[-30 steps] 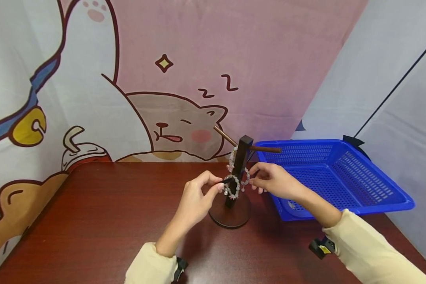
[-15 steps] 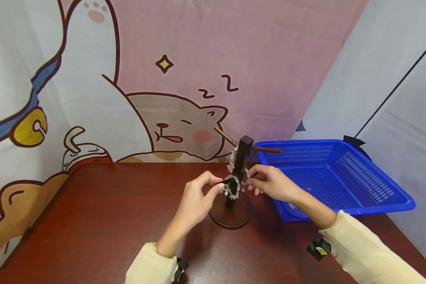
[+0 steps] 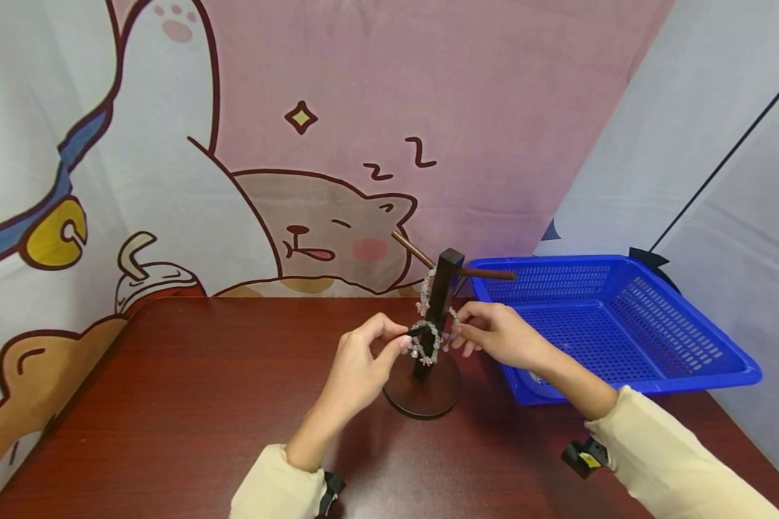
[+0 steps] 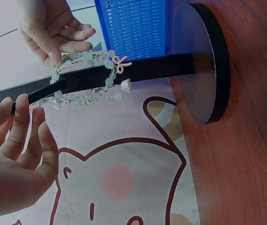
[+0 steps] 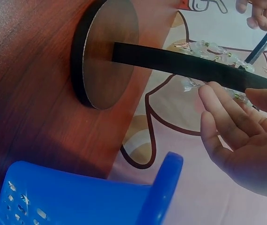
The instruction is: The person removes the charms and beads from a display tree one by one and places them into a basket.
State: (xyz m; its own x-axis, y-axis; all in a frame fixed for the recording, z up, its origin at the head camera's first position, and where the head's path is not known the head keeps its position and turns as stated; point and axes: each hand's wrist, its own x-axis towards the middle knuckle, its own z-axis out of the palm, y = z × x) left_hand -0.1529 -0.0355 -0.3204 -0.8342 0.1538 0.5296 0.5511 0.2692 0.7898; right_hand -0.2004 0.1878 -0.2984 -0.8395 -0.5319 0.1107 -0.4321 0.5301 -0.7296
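Observation:
A dark wooden jewelry stand (image 3: 438, 303) with a round base stands upright, beaded bracelets hanging on its pegs. My left hand (image 3: 360, 360) pinches the tip of a short black peg (image 4: 40, 92) between thumb and finger. From that peg hangs a pale beaded bracelet (image 3: 433, 351) with charms. My right hand (image 3: 503, 335) is right of the post, thumb and fingertips holding another bracelet (image 3: 453, 316) by its beads; the post hides part of it in the right wrist view. A third bracelet (image 3: 425, 292) hangs at the upper left.
A blue plastic basket (image 3: 714, 382) stands to the right, close behind my right hand. Two brown upper pegs (image 3: 487, 273) stick out from the post. The reddish-brown table (image 3: 201, 404) extends left, and a cartoon-printed cloth (image 3: 493, 108) hangs behind.
My right hand has moved slightly left and closed on the right-hand bracelet, which has shifted a little. The left hand stays on the peg.

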